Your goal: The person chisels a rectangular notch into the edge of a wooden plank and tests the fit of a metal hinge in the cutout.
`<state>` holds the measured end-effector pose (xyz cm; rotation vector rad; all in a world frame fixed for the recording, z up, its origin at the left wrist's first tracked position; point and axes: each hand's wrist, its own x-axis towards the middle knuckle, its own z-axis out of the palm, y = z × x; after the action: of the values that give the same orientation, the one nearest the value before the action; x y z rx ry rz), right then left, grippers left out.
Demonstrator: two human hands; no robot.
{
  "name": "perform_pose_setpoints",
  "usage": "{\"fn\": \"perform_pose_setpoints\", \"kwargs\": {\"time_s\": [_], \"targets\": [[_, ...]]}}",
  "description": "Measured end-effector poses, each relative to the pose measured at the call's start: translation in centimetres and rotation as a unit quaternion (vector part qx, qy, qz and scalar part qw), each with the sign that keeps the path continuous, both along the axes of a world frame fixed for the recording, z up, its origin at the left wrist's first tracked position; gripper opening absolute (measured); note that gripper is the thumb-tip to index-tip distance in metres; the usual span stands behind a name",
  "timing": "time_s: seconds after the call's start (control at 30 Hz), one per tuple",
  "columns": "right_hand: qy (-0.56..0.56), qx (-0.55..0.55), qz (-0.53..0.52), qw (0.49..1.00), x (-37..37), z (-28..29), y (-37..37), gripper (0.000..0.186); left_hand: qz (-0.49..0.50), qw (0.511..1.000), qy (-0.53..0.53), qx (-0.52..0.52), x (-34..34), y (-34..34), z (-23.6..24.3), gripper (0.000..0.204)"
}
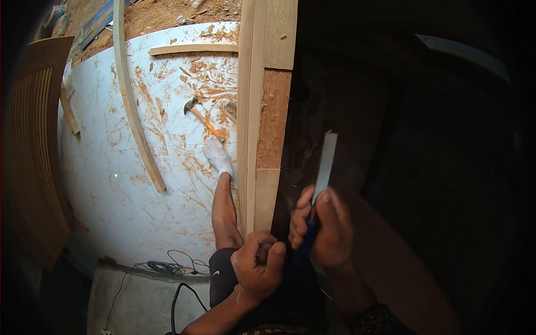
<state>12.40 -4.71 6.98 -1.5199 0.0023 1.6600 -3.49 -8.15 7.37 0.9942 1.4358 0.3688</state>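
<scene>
The floor (100,167) in here is white with faint veining, messy with wood shavings, and past its far edge it's loose brown dirt (167,17). A hammer (203,120) lies just beside the person's socked foot (218,155), a long wooden strip (134,111) lies further left, cables (167,268) are bunched by the near edge, and a ribbed brown panel (39,139) is way over left. Right side's super dark, can't make out much. The chisel (325,167) is right of the timber (249,139), in the right hand (330,234), fingers wrapped around the blue handle and thumb up by the blade. Blade points away from the body, long axis leaning a bit right, while the timber runs lengthwise away too. There's a dark gap between the blade and the timber's right edge, roughly level with the rough patch (273,120) cut into it. Left hand (258,268) is curled up at the timber's near end; can't tell if those fingers are gripping anything.
</scene>
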Motion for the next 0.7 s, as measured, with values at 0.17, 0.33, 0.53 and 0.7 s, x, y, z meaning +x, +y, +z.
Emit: {"fn": "perform_pose_setpoints", "kwargs": {"time_s": [0.17, 0.33, 0.53, 0.7], "targets": [[0.002, -0.043, 0.09, 0.995, -1.4, 1.4, -1.8, 0.039, 0.049, 0.995, -0.08, -0.045, -0.1, -2.2, 1.6, 0.039], [0.064, -0.086, 0.094, 0.99, -2.8, 1.9, -1.3, 0.032, 0.077, 0.994, -0.049, -0.064, -0.1, -4.6, 3.3, 0.048], [0.052, -0.076, 0.101, 0.991, -3.3, 1.6, -1.4, 0.032, 0.148, 0.986, -0.036, -0.068, 0.4, -5.2, 3.4, 0.053], [0.052, -0.058, 0.178, 0.981, -1.0, 3.8, -1.6, 0.033, 0.213, 0.973, -0.063, -0.071, -1.8, 0.0, 0.9, 0.052]]}}
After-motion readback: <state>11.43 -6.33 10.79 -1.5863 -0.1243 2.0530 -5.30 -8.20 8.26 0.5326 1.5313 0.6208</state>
